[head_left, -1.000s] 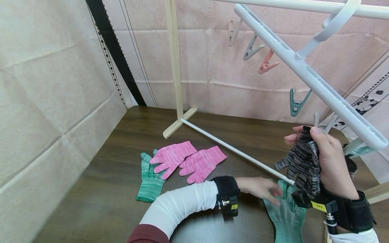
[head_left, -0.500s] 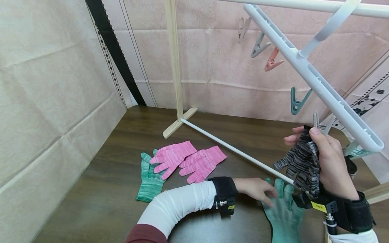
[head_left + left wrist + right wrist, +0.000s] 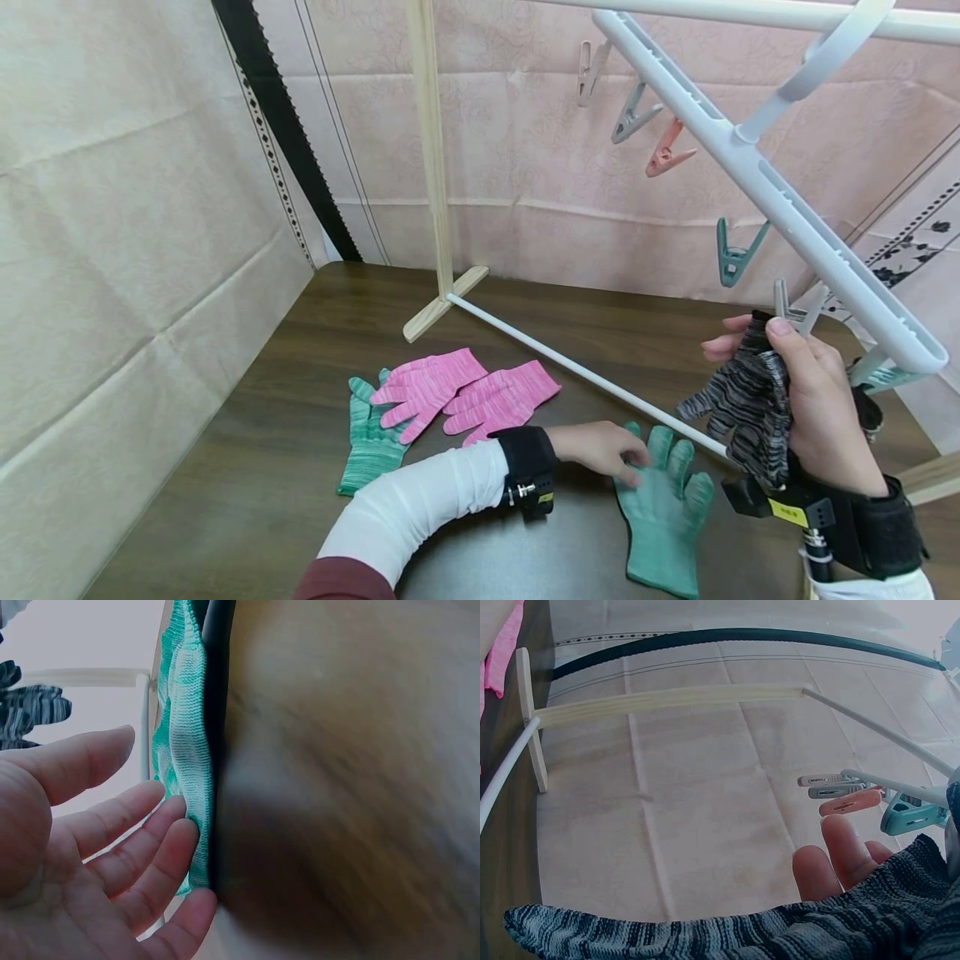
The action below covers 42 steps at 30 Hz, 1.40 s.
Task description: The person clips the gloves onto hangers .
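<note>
In the head view my right hand [image 3: 821, 392] pinches a black-and-grey striped knit glove [image 3: 750, 400] by its cuff, just under a grey clothespin [image 3: 782, 296] on the hanger [image 3: 787, 192]. The glove's fingers hang down. My left hand [image 3: 596, 450] is low over the table, its fingers loosely bent at the left edge of a green glove [image 3: 663, 525] lying flat. The left wrist view shows these fingertips against the edge of the green glove [image 3: 191, 735], with the thumb apart. Several fingers of my right hand [image 3: 844, 859] show behind the striped glove [image 3: 727, 934].
Two pink gloves [image 3: 498, 396] and another green glove [image 3: 371, 446] lie left of centre on the brown table [image 3: 247, 467]. A white bar [image 3: 555, 354] runs low across it from a wooden stand [image 3: 435, 167]. More clothespins, including a pink one [image 3: 667, 150] and a teal one [image 3: 738, 250], hang from the hanger.
My left hand has moved left, and the green glove beside it has slid left and turned. The hanger has swung slightly. My right hand keeps its place with the striped glove.
</note>
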Motion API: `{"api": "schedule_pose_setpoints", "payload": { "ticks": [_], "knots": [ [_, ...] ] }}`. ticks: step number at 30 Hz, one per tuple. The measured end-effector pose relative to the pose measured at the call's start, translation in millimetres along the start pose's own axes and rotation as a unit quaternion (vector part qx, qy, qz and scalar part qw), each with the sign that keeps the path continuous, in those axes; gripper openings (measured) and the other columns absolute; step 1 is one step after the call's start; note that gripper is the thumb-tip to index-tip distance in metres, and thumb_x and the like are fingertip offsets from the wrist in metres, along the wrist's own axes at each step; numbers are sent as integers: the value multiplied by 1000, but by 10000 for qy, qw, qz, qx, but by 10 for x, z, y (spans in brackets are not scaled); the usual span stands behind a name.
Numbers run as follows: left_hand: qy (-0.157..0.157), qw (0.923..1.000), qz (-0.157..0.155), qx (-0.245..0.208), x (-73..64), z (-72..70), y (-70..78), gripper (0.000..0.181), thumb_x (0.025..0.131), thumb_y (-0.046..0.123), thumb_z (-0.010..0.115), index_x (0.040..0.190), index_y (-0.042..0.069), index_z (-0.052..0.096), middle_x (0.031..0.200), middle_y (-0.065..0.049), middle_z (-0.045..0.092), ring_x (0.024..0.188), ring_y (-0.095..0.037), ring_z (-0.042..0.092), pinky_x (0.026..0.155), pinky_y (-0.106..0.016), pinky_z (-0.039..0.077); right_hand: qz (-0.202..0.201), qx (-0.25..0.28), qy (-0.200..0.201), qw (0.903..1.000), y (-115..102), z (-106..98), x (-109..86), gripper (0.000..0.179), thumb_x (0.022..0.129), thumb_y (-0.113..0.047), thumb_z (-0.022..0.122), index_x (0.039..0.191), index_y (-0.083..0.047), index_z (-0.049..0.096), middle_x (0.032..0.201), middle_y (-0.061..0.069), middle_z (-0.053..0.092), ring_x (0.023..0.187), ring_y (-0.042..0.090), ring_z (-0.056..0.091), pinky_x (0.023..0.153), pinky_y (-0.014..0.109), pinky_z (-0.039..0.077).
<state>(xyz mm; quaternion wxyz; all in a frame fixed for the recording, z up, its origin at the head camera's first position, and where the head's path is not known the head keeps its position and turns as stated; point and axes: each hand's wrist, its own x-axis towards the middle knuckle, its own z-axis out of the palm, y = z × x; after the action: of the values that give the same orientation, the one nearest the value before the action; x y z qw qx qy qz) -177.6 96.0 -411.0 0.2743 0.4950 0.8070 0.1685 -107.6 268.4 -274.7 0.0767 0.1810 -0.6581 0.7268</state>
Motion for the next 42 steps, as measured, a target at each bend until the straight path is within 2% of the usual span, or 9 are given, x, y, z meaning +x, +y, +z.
{"api": "schedule_pose_setpoints", "payload": {
  "ticks": [7,17,26,31,42],
  "knots": [
    [178,9998,70,45,-114,-43,-143,33,86,27,57,116,14,55,113,4,57,103,-2,51,83,-9,36,42,-5,70,10000,7,-11,-6,33,97,-11,27,115,8,46,92,8,68,87,17,63,71,24,50],
    [320,9995,7,37,-261,-100,-268,32,86,24,56,116,12,55,114,2,58,103,-5,52,83,-11,38,119,-106,155,9998,18,-19,-9,29,96,-8,29,114,4,49,91,6,68,86,17,64,70,24,50],
    [452,9984,-65,333,-382,-136,-337,33,85,24,58,115,11,57,112,1,59,103,-5,52,85,-12,37,144,-72,122,9998,29,-30,-8,29,95,-8,30,115,5,47,92,6,68,87,17,63,70,24,50],
    [513,9983,-62,280,-471,-148,-382,34,84,21,59,116,9,57,113,-2,58,100,-8,55,82,-11,38,146,-174,128,9997,33,-26,5,29,95,-9,30,115,5,46,92,6,68,88,16,63,70,24,49],
    [526,9980,-297,203,-646,-147,-388,36,85,22,57,119,11,55,118,-2,55,101,-10,55,82,-13,40,198,-96,79,9997,62,-42,-3,29,96,-9,30,115,5,46,92,6,68,88,16,62,68,24,48]
  ]
}}
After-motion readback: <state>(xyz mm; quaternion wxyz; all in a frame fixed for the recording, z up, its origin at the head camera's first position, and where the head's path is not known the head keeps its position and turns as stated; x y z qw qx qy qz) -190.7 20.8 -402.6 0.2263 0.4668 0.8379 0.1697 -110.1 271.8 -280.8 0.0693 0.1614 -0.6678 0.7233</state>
